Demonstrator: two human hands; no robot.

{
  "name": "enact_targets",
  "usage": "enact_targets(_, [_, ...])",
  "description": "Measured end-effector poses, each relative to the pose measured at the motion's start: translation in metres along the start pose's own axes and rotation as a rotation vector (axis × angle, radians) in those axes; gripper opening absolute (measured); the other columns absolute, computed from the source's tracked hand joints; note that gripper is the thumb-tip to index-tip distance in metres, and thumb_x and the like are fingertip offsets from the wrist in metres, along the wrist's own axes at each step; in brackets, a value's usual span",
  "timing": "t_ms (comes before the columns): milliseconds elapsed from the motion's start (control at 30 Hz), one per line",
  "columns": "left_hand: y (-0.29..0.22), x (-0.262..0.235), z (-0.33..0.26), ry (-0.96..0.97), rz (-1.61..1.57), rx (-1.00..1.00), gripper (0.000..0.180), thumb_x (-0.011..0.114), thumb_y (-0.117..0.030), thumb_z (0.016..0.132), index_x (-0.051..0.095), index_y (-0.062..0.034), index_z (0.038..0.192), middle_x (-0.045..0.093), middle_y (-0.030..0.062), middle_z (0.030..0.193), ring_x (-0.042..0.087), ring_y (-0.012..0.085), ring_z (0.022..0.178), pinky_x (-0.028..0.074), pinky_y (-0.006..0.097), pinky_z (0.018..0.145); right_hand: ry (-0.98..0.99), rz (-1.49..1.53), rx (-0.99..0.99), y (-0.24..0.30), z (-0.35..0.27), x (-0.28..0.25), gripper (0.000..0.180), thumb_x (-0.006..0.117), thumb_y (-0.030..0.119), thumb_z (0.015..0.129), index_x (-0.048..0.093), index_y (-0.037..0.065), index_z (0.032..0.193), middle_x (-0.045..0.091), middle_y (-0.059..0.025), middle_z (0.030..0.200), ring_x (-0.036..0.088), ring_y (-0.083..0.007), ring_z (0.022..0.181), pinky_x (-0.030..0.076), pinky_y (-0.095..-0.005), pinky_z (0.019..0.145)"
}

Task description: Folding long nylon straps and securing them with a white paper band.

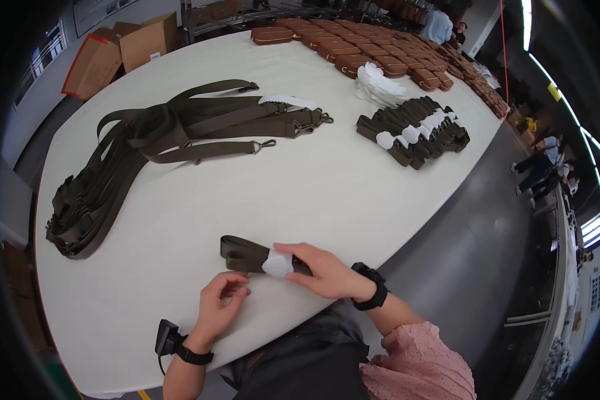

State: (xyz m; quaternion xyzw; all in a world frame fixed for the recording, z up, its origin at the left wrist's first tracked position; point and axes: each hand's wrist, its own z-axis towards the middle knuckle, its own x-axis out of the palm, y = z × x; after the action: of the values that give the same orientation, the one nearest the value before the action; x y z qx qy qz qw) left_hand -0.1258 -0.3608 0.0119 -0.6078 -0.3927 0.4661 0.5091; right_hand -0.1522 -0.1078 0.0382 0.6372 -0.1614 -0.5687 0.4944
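Observation:
A folded dark olive webbing strap (239, 255) lies on the near part of the table with a white paper band (277, 263) round its middle. My right hand (321, 270) grips the bundle at its right end, thumb and fingers on the band and strap. Just below the bundle's left end is my left hand (221, 303), fingers loosely curled and thumb apart, with nothing visible in it. Farther left spreads a long pile of loose olive straps (173, 127) with metal snap hooks. Several banded strap bundles (420, 130) sit in a row at the right.
White paper bands (379, 85) are stacked behind the bundles, and another white band (287, 101) lies on the loose straps. Many brown zipped cases (353, 47) cover the far end of the white table (180, 200). Cardboard boxes (123, 50) stand beyond its left edge. People (543, 163) are at the right.

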Motion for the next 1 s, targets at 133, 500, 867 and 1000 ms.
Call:
enact_targets(133, [-0.003, 0.005, 0.003, -0.015, -0.054, 0.005, 0.012, 0.058, 0.000, 0.086, 0.061, -0.0008, 0.097, 0.065, 0.0085, 0.100, 0.065, 0.0133, 0.080, 0.050, 0.024, 0.073, -0.198, -0.372, 0.098, -0.044, 0.004, -0.080, 0.050, 0.060, 0.012, 0.084, 0.046, 0.012, 0.132, 0.056, -0.0162, 0.113, 0.056, -0.0326, 0.099, 0.046, -0.0397, 0.085])
enact_targets(500, [0.002, 0.009, 0.003, -0.048, -0.057, -0.056, 0.011, 0.057, 0.001, 0.085, 0.061, 0.0008, 0.095, 0.065, 0.0087, 0.098, 0.065, 0.0134, 0.076, 0.051, 0.024, 0.071, -0.868, -0.954, 0.216, -0.154, 0.030, -0.222, 0.044, 0.061, 0.012, 0.085, 0.053, 0.018, 0.128, 0.057, -0.0105, 0.111, 0.054, -0.0305, 0.102, 0.045, -0.0404, 0.084])
enact_targets(867, [0.001, 0.013, 0.000, -0.083, 0.004, -0.071, 0.012, 0.059, -0.003, 0.087, 0.063, 0.0005, 0.098, 0.065, 0.0073, 0.095, 0.065, 0.0121, 0.079, 0.052, 0.024, 0.072, -0.942, -1.139, 0.467, -0.207, 0.046, -0.255, 0.046, 0.066, 0.016, 0.078, 0.058, 0.025, 0.122, 0.051, -0.0071, 0.115, 0.045, -0.0271, 0.112, 0.038, -0.0438, 0.086])
enact_targets(1000, [-0.006, 0.010, -0.001, -0.026, 0.028, -0.048, 0.014, 0.059, -0.007, 0.088, 0.064, -0.0021, 0.100, 0.065, 0.0056, 0.096, 0.063, 0.0103, 0.080, 0.051, 0.023, 0.073, -0.937, -1.081, 0.519, -0.208, 0.027, -0.244, 0.065, 0.068, 0.016, 0.077, 0.043, 0.018, 0.137, 0.040, -0.0168, 0.132, 0.036, -0.0337, 0.125, 0.032, -0.0490, 0.099])
